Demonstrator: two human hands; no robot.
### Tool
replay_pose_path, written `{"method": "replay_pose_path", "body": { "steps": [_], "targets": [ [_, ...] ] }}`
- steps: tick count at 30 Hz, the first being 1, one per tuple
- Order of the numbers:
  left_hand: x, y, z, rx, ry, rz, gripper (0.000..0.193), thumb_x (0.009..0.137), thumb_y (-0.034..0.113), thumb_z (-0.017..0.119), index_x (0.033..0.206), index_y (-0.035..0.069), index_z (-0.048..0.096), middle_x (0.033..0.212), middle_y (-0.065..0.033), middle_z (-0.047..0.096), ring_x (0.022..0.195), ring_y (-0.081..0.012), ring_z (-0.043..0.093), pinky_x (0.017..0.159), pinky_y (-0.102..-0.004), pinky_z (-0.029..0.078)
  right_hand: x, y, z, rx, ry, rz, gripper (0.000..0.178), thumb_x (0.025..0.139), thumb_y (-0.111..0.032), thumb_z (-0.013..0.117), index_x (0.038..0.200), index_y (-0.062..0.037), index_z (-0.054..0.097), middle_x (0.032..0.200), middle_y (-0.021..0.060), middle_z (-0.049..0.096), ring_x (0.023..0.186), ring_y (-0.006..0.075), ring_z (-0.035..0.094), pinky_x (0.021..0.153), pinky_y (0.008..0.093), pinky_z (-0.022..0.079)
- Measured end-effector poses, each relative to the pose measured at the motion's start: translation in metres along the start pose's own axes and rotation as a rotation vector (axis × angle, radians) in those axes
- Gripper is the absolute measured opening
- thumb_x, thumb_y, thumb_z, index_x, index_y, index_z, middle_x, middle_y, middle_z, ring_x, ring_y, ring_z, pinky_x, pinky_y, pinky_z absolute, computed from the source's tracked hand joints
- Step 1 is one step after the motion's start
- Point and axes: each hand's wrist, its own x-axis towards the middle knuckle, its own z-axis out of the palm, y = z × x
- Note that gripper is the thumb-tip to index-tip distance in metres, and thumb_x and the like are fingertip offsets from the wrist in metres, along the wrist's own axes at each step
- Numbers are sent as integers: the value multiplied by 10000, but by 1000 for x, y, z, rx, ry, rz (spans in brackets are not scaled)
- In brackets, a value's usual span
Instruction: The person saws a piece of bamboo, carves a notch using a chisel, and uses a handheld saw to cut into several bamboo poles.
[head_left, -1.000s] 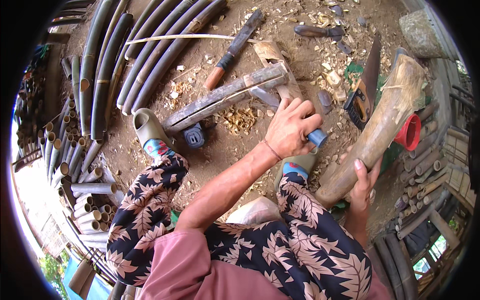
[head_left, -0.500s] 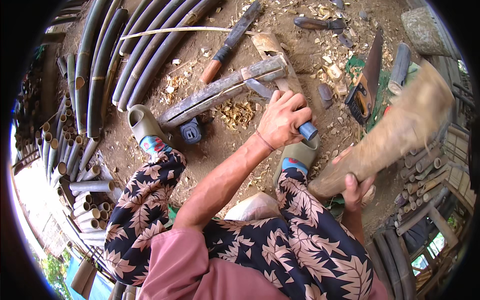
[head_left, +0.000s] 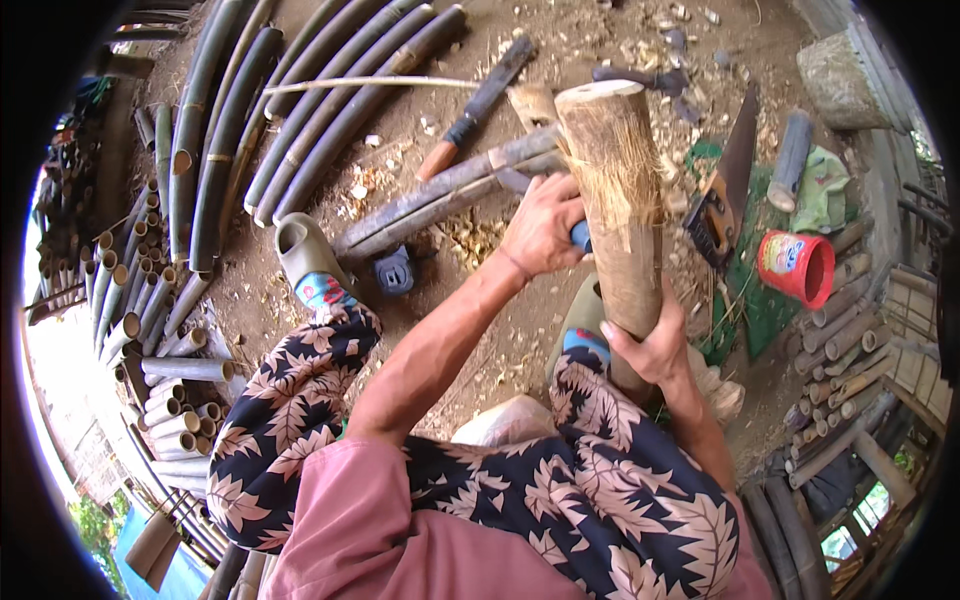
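The log [head_left: 620, 210] stands nearly upright between the person's knees, its pale cut end uppermost and nearest the camera, its lower end hidden behind the right hand and the patterned trouser leg. Its long axis runs from top centre of the view down and slightly rightward. Loose fibres hang from its upper bark.

The right hand [head_left: 650, 345] wraps the log's lower part, fingers curled around its left side, thumb side against the bark. The left hand [head_left: 545, 228] sits just left of the log at mid height, closed in a fist around a blue handle [head_left: 580, 236]; the tool's working end is hidden behind the log, so its kind cannot be told. The left hand touches or nearly touches the log; which, I cannot tell.

Containers: a red tub [head_left: 797, 266] lies on its side to the right, mouth toward the camera; its contents cannot be made out. Well apart from both hands.

Surroundings: a split bamboo length [head_left: 440, 195] lies on the dirt behind the left hand. A machete [head_left: 478, 105] lies beyond it, orange grip toward the person. A saw [head_left: 725, 190] lies right of the log on a green cloth. Long bamboo poles [head_left: 300, 110] lie at upper left; short cut tubes [head_left: 150, 330] are stacked at far left. Wood chips litter the ground.
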Motion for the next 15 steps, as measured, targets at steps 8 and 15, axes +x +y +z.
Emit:
{"method": "replay_pose_path", "body": {
  "steps": [8,15],
  "targets": [
    [-3,-13,-8,73,5,71,268,703,237,753,930,122,668,1018,-87,600,995,-302,556,877,-418,409,5,-1,12,-40,3,-116,680,741,-236,766,1283,48,470,1025,179,668,877,274,685,773,413,559],
    [-22,-11,-9,35,88,19,436,709,159,770,1132,103,678,1118,-130,667,1034,-333,591,970,-454,446,4,2,28,-48,-73,-26,744,702,-306,801,1274,53,490,1084,234,635,931,365,668,787,436,530]
  ]
}}
